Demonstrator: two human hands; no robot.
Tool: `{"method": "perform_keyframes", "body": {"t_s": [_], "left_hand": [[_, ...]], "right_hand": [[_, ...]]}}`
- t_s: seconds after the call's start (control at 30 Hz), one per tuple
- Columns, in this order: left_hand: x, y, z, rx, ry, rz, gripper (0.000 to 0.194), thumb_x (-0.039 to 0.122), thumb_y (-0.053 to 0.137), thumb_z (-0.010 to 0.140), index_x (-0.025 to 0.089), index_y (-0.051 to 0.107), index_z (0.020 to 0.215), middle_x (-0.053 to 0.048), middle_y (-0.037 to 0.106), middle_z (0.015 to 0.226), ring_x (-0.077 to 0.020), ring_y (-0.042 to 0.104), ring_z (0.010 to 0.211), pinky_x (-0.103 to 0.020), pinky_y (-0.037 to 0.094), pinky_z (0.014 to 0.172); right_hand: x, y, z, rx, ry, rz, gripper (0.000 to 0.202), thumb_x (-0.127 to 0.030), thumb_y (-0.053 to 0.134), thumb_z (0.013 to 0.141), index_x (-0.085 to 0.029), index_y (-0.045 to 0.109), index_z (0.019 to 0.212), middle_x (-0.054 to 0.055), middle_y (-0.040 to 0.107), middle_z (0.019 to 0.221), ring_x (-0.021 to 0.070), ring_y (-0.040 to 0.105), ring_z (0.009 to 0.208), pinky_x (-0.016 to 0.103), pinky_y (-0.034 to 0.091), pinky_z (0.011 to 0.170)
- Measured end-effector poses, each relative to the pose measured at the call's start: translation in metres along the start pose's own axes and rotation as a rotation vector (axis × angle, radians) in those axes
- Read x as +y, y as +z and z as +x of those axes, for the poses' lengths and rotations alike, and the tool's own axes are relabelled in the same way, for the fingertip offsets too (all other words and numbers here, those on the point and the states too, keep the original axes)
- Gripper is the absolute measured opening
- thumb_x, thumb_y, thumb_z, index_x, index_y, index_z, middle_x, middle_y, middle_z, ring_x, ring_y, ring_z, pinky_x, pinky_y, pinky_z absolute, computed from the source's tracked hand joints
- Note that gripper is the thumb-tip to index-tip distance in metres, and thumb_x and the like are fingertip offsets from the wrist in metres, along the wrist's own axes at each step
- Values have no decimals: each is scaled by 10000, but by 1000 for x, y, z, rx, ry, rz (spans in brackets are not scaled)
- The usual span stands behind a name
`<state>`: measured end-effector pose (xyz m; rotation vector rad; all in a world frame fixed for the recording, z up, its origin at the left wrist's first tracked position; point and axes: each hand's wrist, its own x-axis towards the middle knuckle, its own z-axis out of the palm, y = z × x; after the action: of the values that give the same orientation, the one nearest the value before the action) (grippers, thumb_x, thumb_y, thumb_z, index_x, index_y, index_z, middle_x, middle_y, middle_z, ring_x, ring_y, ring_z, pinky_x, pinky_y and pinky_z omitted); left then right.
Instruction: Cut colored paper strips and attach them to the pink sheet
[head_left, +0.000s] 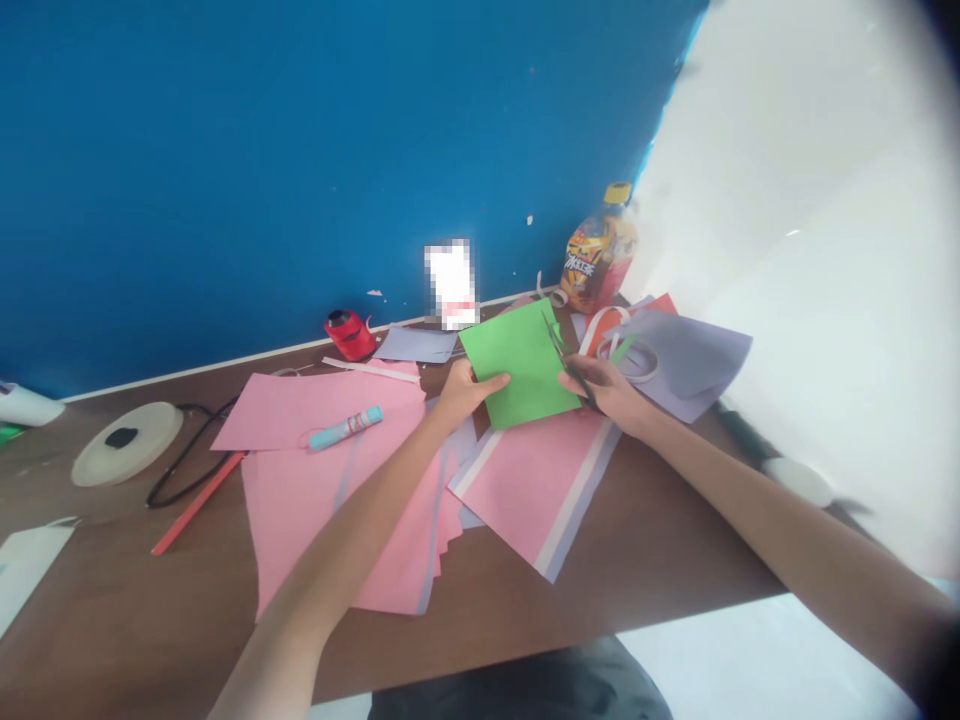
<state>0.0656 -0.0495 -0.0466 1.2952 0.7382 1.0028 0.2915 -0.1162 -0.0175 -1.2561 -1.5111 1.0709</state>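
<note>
A green paper sheet (517, 365) is held up over the brown table, its left edge pinched by my left hand (466, 392), thumb on top. My right hand (604, 388) is closed on dark-handled scissors (583, 384), whose blades lie at the sheet's right side, near a cut strip at its upper right corner. Beneath the green sheet is a pink sheet (525, 490) with white and lavender strips along its edges. More pink sheets (300, 510) lie to the left, with a light blue tube (346, 428) on top.
Along the wall stand a red container (350, 336) and a bottle with a yellow cap (598, 260). Lavender sheets (701, 355) and a tape roll (634, 358) lie right. A round white lid (127, 445), black cable (169, 485) and red strip (196, 505) are on the left.
</note>
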Motion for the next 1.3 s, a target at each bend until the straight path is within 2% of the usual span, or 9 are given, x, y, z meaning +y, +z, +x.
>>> {"method": "perform_keyframes", "body": {"t_s": [0.13,0.33,0.43,0.53,0.77,0.9,1.07,1.17,1.3], "left_hand": [[1,1,0,-9,-1,-13,517,365,852,603,143,702,1045,-146,708,1137,-312,668,1039,-465,507,944],[0,-2,2,33,-29,-18,525,355,861,588,136,696,1035,-149,707,1142,-306,667,1038,-466,494,954],[-1,-3,5,101,-34,-22,534,367,853,595,132,688,1045,-152,698,1165,-291,659,1055,-445,491,962],[-1,-5,5,114,-4,-78,583,360,843,612,149,659,1123,-138,675,1220,-274,640,1103,-429,480,983],[-1,-3,3,45,-28,-43,498,341,850,611,135,686,1033,-145,703,1155,-276,663,1035,-424,503,937],[-1,-1,2,2,-19,-27,503,334,849,613,152,690,1054,-131,706,1150,-284,664,1042,-436,500,945],[-2,-3,5,96,-16,-29,483,350,848,606,146,695,1016,-137,702,1160,-284,659,1056,-436,486,962],[-5,-5,7,146,15,-37,509,356,833,629,147,681,1067,-133,691,1189,-272,646,1089,-424,475,983],[-5,-6,7,137,29,-67,545,333,828,640,156,662,1128,-128,680,1213,-263,635,1112,-420,466,1000]], "right_hand": [[-3,2,-1,33,18,-7,448,-630,690,707,-207,558,777,-5,461,650,139,417,601,297,353,538],[-4,0,1,50,57,57,425,-558,736,692,-200,596,873,-37,450,602,108,393,509,287,303,478],[-2,-2,1,8,100,92,406,-531,735,707,-202,601,903,-7,534,620,135,474,510,297,320,466],[-2,-2,1,-26,127,121,392,-518,741,705,-205,608,900,27,603,660,166,539,548,311,357,483],[-5,-3,0,-5,61,36,378,-501,753,700,-185,602,845,-30,459,620,105,387,532,291,297,503],[-2,-4,1,-19,29,5,345,-496,719,734,-193,609,857,-37,453,630,105,393,549,283,309,516],[0,-3,1,-34,42,5,356,-509,718,730,-204,598,871,-9,536,647,135,481,554,294,368,511],[-2,-3,0,-70,72,44,366,-502,719,729,-199,597,894,19,607,678,148,521,554,308,398,516],[-3,-3,0,-67,101,72,346,-489,705,743,-192,606,891,20,603,678,143,520,558,306,398,518]]}}
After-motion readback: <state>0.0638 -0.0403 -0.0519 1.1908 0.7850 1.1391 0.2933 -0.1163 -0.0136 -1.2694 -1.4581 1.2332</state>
